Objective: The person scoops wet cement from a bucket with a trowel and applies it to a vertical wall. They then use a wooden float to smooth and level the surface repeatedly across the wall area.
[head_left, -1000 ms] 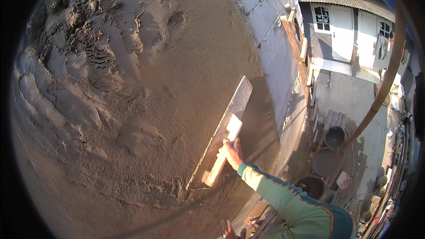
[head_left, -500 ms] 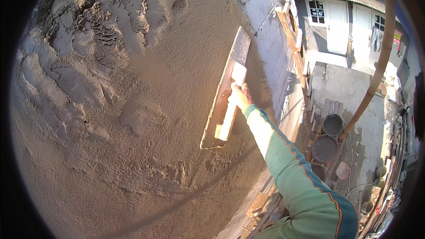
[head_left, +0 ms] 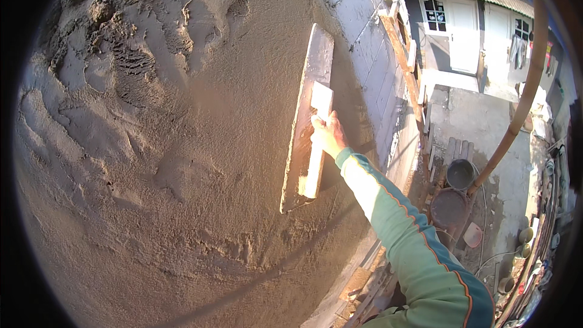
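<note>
My right hand (head_left: 328,135) is closed around the pale wooden handle (head_left: 313,173) of a long plastering float (head_left: 295,158). The float's narrow board lies against a broad surface of wet grey-brown mortar (head_left: 231,146), with its upper end leaning slightly right. Beneath the board the mortar looks fairly even; at the upper left it is thick, lumpy and marked with ridges. A green sleeve with a dark, orange-edged stripe covers my right arm. My left hand is out of the picture.
Bare pale blockwork (head_left: 370,42) borders the mortar on the right. Beyond it are a timber frame (head_left: 401,54) and a slanting bamboo pole (head_left: 516,109). Lower down, dark buckets (head_left: 448,208) stand on a concrete yard (head_left: 467,115), with a house and white doors (head_left: 461,36) behind.
The float has turned a little more upright, its upper end swinging left and its lower end shifting slightly right and down. My right hand stays closed on the handle.
</note>
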### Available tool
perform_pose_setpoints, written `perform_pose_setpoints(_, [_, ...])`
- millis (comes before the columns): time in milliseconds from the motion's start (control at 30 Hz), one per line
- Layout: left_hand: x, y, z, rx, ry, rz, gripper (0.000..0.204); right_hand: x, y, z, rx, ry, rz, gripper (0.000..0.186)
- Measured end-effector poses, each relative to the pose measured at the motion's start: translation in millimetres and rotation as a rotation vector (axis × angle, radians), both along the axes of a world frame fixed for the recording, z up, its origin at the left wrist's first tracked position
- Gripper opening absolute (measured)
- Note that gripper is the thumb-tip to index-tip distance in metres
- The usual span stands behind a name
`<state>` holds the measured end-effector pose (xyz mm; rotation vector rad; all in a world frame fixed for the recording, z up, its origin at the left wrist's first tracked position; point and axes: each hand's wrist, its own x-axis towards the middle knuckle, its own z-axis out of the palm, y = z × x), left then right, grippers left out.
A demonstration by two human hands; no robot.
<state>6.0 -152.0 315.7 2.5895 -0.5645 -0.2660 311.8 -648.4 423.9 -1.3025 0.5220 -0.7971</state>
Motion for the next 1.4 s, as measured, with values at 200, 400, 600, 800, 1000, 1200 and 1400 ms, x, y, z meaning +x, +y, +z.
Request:
perform_pose_setpoints(200, [-4.2, -35.4, 6.5, 0.093, 0.046, 0.005, 0.084, 30.2, -7.8, -133.3, 0.544, -0.050, 0.031, 0.034])
perform_pose_setpoints(400, [36.2, -86.7, -33.2, 0.107, -0.028, -0.211, 0.090, -35.8, 135.5, -298.7, 0.823, 0.240, 0.238, 0.042])
perform_pose_setpoints(600, [81.2, -141.8, -110.5, 0.609, -0.110, -0.421, 0.090, -181.4, 234.7, -367.8, 0.343, 0.347, -0.029, 0.048])
perform_pose_setpoints(800, [73.3, -136.4, -200.7, 0.533, 0.156, -0.358, 0.093, -258.6, 217.6, -405.1, 0.499, 0.480, 0.440, 0.050])
perform_pose_setpoints(1000, [42.8, -76.4, -276.2, 0.657, 0.369, -0.339, 0.087, -347.7, 118.5, -586.0, 0.644, 0.986, 0.055, 0.042])
perform_pose_setpoints(1200, [-9.6, 2.3, -317.8, 0.855, 0.614, -0.329, 0.081, -355.8, 36.7, -741.3, 1.328, 0.812, -0.538, 0.037])
perform_pose_setpoints(1400, [-18.4, 28.0, -347.6, 0.831, 0.675, -0.427, 0.080, -404.0, 24.4, -880.4, 1.268, 0.768, -0.546, 0.015])
